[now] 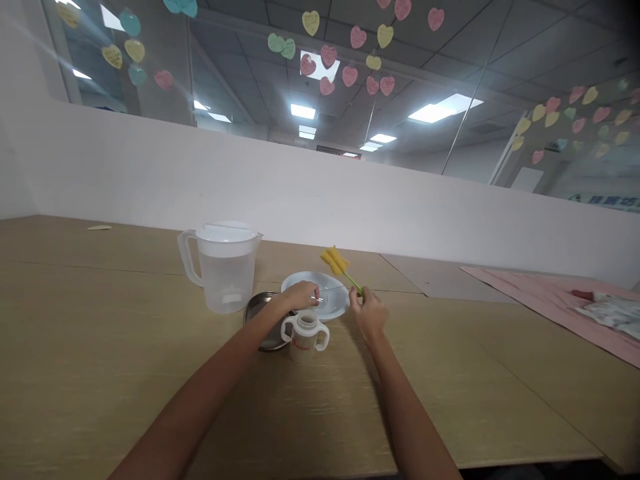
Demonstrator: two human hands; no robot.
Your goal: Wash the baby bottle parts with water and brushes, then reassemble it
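Note:
My right hand [369,312] is closed around the green handle of a sponge brush [337,261], whose yellow foam head points up and to the left. Over the white plate [343,305], my left hand [301,295] has its fingers pinched together; a thin, pale, see-through thing shows at the fingertips, too small to name. Just below that hand stands a sippy cup [304,339], upright and without a lid, with two white handles and red print. Partly hidden behind my left forearm is a round metal dish [271,343].
A clear plastic pitcher [227,272] with a lid and a handle stands left of the plate. At the far right lies a pink cloth [520,291] with a patterned cloth [613,313] on it. A small pale flat piece [100,227] is at the back left, near the white wall.

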